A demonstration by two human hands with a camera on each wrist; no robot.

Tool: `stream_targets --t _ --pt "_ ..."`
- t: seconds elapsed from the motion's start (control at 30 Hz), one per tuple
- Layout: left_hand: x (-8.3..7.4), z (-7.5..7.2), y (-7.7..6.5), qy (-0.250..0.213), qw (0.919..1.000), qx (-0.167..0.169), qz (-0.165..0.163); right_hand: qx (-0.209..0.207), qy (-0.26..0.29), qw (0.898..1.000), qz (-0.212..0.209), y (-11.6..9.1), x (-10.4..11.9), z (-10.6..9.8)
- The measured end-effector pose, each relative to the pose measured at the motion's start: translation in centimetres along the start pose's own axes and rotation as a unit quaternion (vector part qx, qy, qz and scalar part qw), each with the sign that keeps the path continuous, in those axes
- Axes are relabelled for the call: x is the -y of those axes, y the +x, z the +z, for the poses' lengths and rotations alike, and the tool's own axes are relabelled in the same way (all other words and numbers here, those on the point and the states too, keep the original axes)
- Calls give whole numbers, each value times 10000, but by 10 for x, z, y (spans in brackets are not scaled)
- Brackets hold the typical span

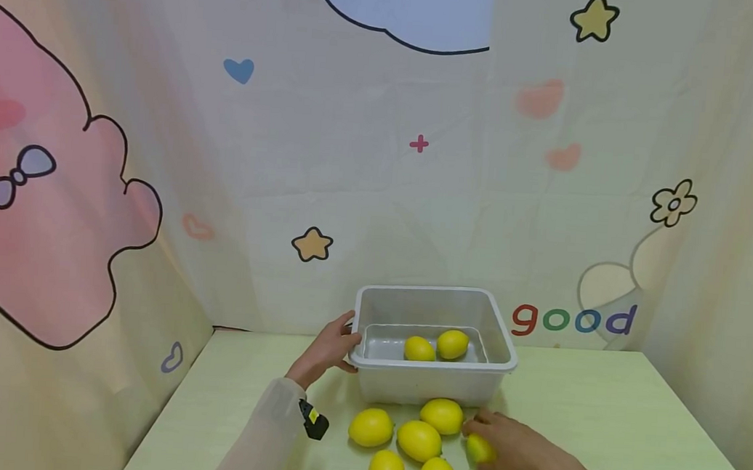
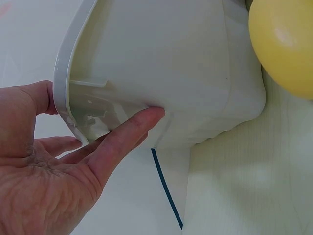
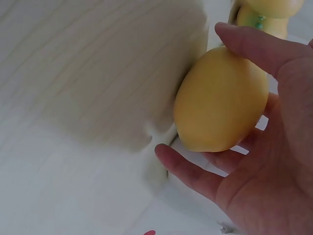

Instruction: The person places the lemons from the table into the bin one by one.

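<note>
My left hand point(image 1: 332, 345) grips the left rim of a white plastic bin point(image 1: 431, 384). In the left wrist view, its thumb goes over the rim point(image 2: 62, 68) while the fingers point(image 2: 129, 129) spread along the outer wall underneath. Two lemons, one at the left point(image 1: 419, 349) and one at the right point(image 1: 452, 344), lie inside the bin. In front of it on the table, my right hand point(image 1: 519, 449) holds another lemon point(image 3: 220, 103), thumb on one side and fingers curving round the other. The hand partly covers this lemon in the head view.
Several more lemons lie loose between my hands, including one at the left point(image 1: 371, 427) and one close to the bin's front wall point(image 1: 442, 416). The pale table point(image 1: 600, 411) ends at a printed curtain point(image 1: 291, 149) right behind the bin.
</note>
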State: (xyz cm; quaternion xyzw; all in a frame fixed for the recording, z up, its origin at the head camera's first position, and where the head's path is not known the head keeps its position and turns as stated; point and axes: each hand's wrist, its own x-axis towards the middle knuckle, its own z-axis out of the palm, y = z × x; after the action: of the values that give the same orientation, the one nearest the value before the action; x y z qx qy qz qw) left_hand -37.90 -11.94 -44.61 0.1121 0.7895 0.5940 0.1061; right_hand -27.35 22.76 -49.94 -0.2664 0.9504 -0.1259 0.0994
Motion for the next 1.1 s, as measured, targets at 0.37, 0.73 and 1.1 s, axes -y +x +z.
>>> stream_targets --t 0.37,0.73,1.1 --pt "-2 1 1 25 10000 -42 48 -31 -166 9996 -205 0 -1 3" --pt "2 0 1 -5 10000 -2 -13 43 -144 9995 -282 -5 1 0" --pt "2 -1 2 -5 10000 43 25 -86 -278 9987 -426 -10 8 -8"
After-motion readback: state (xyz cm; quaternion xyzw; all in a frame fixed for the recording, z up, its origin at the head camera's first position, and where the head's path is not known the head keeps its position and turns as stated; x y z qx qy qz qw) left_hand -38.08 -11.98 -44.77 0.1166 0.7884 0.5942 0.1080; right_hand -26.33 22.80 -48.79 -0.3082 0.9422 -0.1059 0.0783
